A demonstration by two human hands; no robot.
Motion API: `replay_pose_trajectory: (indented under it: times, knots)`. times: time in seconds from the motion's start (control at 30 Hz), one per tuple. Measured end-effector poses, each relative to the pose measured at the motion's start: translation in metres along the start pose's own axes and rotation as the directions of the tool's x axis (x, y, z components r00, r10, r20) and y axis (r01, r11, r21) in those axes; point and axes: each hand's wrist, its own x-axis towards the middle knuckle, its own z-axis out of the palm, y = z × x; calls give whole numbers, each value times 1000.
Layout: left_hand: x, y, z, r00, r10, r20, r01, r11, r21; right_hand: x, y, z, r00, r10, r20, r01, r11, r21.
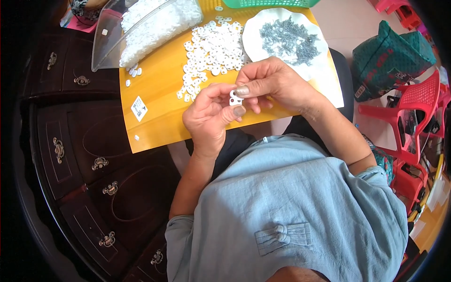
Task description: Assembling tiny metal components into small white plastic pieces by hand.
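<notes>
A small white plastic piece with round holes (234, 100) is held up above the near edge of the table. My left hand (209, 112) pinches its lower end between thumb and fingers. At its upper end, my right hand (270, 82) closes thumb and fingertips on it; whether a smaller part is also in those fingers is hidden. Just beyond my hands lies a loose pile of similar white pieces (217, 49). To the right of the pile, a white scalloped plate (253, 40) carries many small dark grey slender parts (289, 40), too small to name surely.
A clear plastic bin (107, 40) full of white pieces leans at the table's far left. At the back is a green basket (270, 3). The yellow table (159, 124) bears a white label. Dark drawers (94, 141) flank the left; a pink chair (404, 117) and teal bag (390, 61), the right.
</notes>
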Motion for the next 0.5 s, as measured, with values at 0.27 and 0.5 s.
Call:
replay_pose_trajectory:
  times: [0.27,0.5]
  knots:
    - [-1,1,0,998,58,-17,-57,997,55,-8,10,12,995,-54,-89,59,997,52]
    - [-1,0,1,997,71,-9,-71,994,79,-9,6,11,999,0,-46,4,997,82]
